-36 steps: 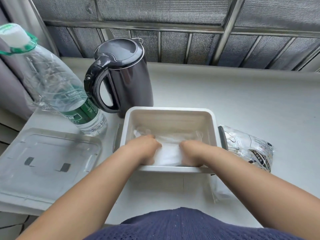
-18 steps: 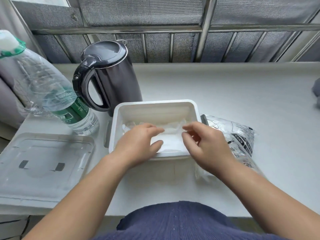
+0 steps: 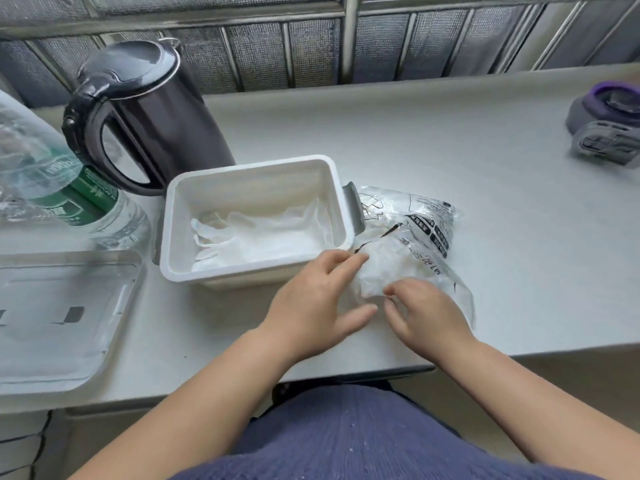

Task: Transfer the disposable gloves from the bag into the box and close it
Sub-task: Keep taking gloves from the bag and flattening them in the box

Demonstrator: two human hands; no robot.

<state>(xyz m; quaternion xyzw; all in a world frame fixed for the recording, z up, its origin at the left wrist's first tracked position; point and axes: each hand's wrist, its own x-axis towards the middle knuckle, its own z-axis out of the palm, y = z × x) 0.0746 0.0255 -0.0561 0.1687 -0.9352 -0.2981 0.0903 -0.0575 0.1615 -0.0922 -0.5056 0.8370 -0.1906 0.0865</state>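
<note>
Disposable gloves point(image 3: 375, 271) show as a crumpled white wad inside the clear printed bag point(image 3: 420, 233), right at the fingertips of both hands. The left hand point(image 3: 317, 301) lies flat with its fingers point(image 3: 349, 261) straight and spread, the tips touching the wad's near-left side through the film and holding nothing. The right hand point(image 3: 427, 315) comes in from the near side with its fingers point(image 3: 398, 289) bent onto the bag's near end; motion blur hides whether they pinch the plastic. The bag lies on the grey tabletop point(image 3: 433, 140), reaching away from both hands to the far right. Just left of the left fingers stands the open white box point(image 3: 249, 168), its grey side latch point(image 3: 355, 209) touching the bag, with more gloves point(image 3: 263, 237) spread flat on its floor. Farther left the clear lid point(image 3: 62, 317) lies flat on the tabletop. Beyond the box are a dark kettle point(image 3: 149, 112) and a tilted plastic water bottle point(image 3: 52, 188). Far to the right of the fingers sits a purple-grey object point(image 3: 609, 123).
</note>
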